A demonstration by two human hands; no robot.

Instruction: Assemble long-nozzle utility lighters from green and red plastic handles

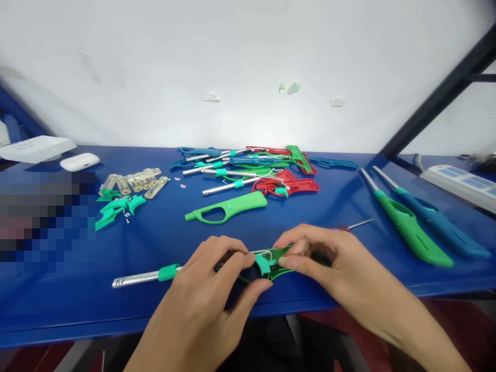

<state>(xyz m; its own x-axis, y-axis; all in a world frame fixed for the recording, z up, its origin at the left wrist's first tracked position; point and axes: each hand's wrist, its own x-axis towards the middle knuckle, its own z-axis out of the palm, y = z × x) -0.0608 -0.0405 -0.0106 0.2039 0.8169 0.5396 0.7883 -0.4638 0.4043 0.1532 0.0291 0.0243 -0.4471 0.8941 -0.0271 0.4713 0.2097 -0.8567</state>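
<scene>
In front of me an opened green gas lighter [289,274] lies near the table's front edge, its metal tube [135,279] pointing left. My left hand [205,294] is closed on the lighter's left part, with thumb and forefinger beside the teal trigger [263,264]. Thumb and fingers of my right hand [329,263] pinch at the open shell just right of the trigger. Whatever small part lies between those fingertips is hidden. A loose green half-shell [244,205] rests beyond my hands. Behind my right hand a screwdriver [358,223] shows its thin shaft.
Opened lighters with red shells [302,185] and metal tubes are heaped at the back. Clear fuel tanks [143,181] and teal triggers [112,211] lie left. On the right are a green lighter [414,227], a blue lighter [445,222] and a white power strip [461,183].
</scene>
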